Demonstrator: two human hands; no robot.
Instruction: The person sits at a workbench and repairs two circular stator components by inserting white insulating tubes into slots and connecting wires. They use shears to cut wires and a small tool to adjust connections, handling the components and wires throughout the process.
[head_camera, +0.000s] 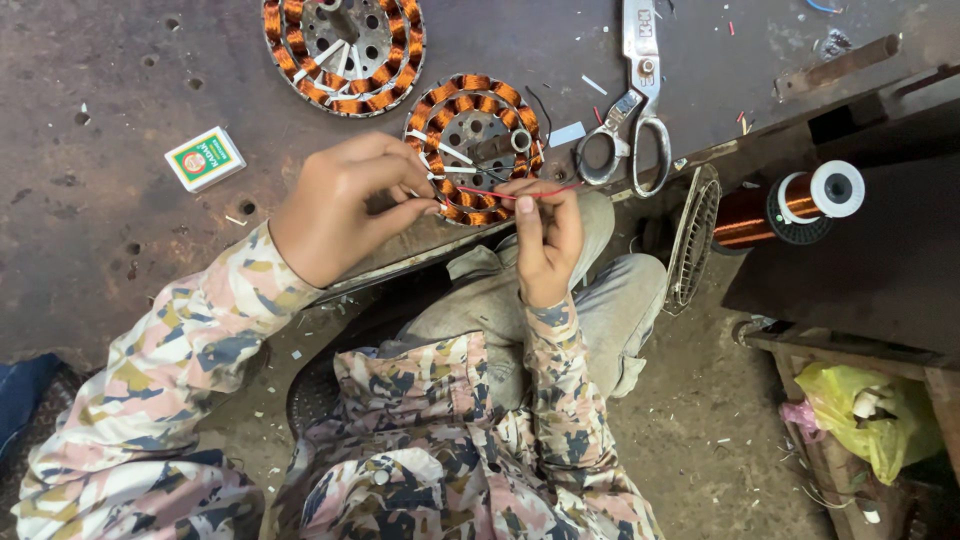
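Observation:
A round motor stator (478, 146) wound with copper coils lies at the near edge of a dark metal workbench (120, 250). My left hand (338, 207) pinches a thin red wire (505, 194) at the stator's near rim. My right hand (545, 232) grips the same red wire a little further right, fingers closed around it. The wire runs between both hands and ends near the scissors. Both sleeves are patterned in pink, blue and cream.
A second copper-wound stator (343, 48) lies further back. Large metal scissors (634, 110) rest to the right of the stator. A small green and white box (204, 158) sits left. A spool of copper wire (790, 205) and a yellow-green bag (880, 410) are at right.

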